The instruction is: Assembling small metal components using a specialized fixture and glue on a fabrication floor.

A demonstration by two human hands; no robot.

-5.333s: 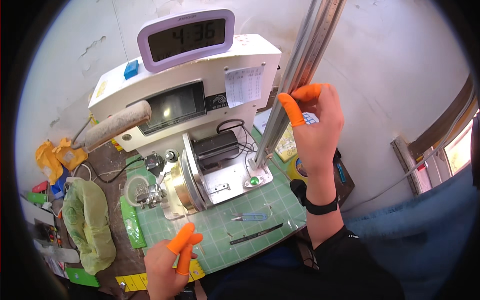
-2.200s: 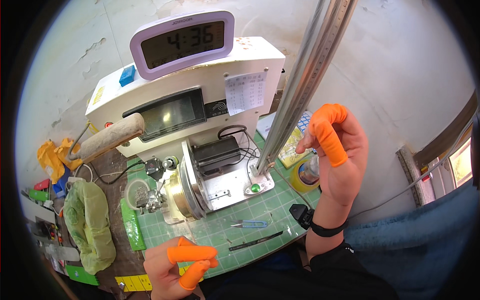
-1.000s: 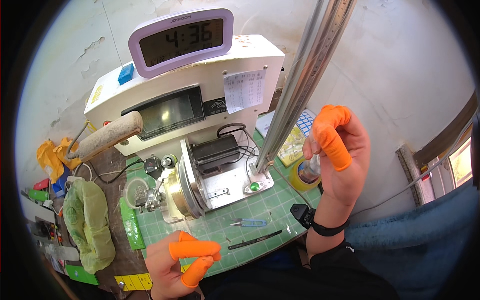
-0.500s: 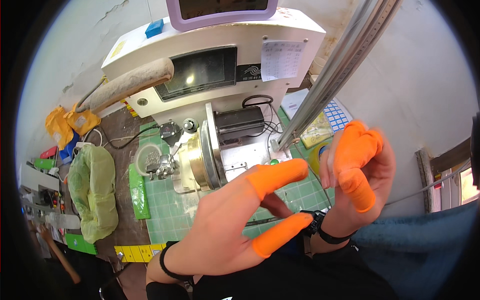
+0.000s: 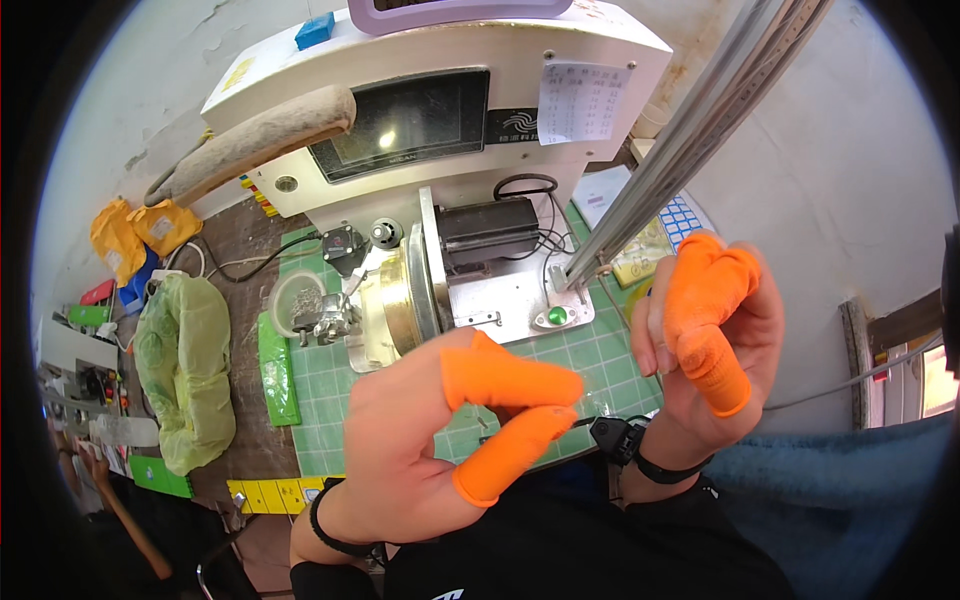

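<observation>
The left hand (image 5: 405,445) and right hand (image 5: 718,335), in orange tubular finger covers (image 5: 515,382), curl closed — whether on anything, unclear; a careless forward reach could knock the round brass-coloured metal drum (image 5: 397,305) beyond the left.

The lilac clock (image 5: 460,18) is cut off by the upper edge, as is the metal post (image 5: 700,145). Part of the green mat (image 5: 325,395) is covered by the left hand (image 5: 405,440), and whether anything fine is held in its grip cannot be told. All but a sliver of 1 yellow object (image 5: 641,292) is hidden by the right hand (image 5: 752,335). The writing on the sheet (image 5: 580,103) and the bits (image 5: 308,303) in the bowl (image 5: 280,300) are too small to be made out.
</observation>
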